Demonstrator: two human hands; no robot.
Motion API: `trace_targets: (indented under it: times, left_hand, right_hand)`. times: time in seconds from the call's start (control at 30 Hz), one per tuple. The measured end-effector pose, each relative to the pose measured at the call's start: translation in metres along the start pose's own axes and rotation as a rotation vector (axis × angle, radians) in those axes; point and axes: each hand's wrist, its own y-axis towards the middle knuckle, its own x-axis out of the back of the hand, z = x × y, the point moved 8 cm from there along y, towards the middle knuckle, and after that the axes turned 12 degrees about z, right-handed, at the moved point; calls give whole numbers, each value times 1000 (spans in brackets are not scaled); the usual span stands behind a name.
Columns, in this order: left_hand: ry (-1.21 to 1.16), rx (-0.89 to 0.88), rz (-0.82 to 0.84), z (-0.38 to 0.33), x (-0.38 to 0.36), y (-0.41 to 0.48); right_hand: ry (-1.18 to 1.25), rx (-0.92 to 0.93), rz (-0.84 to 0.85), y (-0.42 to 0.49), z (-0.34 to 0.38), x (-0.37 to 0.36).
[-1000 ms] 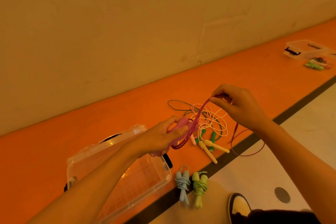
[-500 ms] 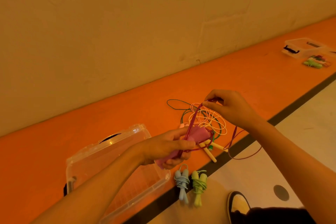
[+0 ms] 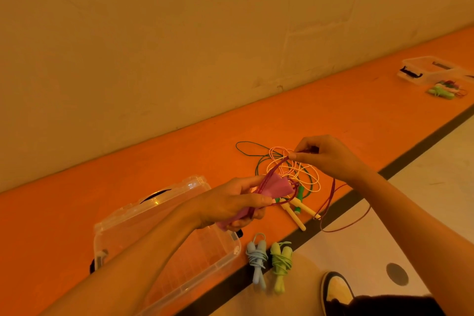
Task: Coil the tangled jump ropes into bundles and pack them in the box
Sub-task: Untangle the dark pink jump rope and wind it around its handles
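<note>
My left hand (image 3: 232, 204) grips the pink handles (image 3: 278, 186) of a jump rope above the open clear plastic box (image 3: 164, 208). Its dark red cord (image 3: 331, 206) arcs up to my right hand (image 3: 325, 155), which pinches it, then hangs in a loose loop over the floor edge. Behind lies a tangle of a white rope (image 3: 298, 170) and a green rope (image 3: 259, 155), their cream and green handles (image 3: 297, 206) on the orange floor. A coiled blue rope bundle (image 3: 256, 258) and a coiled light-green bundle (image 3: 280, 260) lie beside the box.
The orange strip (image 3: 333, 110) runs along a beige wall, bordered by a black line and pale floor. A second clear box (image 3: 427, 70) with a small rope pile (image 3: 445, 90) sits far right. My shoe (image 3: 336, 290) is at the bottom right.
My left hand turned the pink handles and dropped slightly toward the box. My right hand moved left and down a little, drawing the red cord across the tangle.
</note>
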Motion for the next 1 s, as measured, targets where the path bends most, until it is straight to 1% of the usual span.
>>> trace_targets:
  times: [0.13, 0.23, 0.37, 0.47, 0.53, 0.6, 0.73, 0.8, 1.0]
  left_hand:
    - [27, -5, 5, -3, -1, -3]
    - [40, -18, -36, -5, 4, -6]
    - [114, -15, -76, -10, 6, -8]
    - [172, 4, -118, -16, 11, -11]
    - [179, -30, -126, -21, 13, -15]
    - [187, -67, -119, -26, 12, -19]
    - [279, -76, -103, -27, 8, -20]
    - [290, -80, -95, -29, 3, -20]
    - [341, -34, -206, -31, 8, -24]
  right_hand:
    - [41, -11, 22, 1, -4, -4]
    - [115, -31, 44, 1, -9, -6]
    - [189, -76, 95, 3, -16, -14]
    - [272, -115, 91, 3, -27, -11]
    - [304, -137, 75, 2, -36, -8]
    - [312, -147, 65, 2, -42, -8]
    - [300, -124, 46, 5, -41, -10]
    - [278, -99, 26, 6, -39, -10]
    - [193, -40, 25, 6, -35, -13]
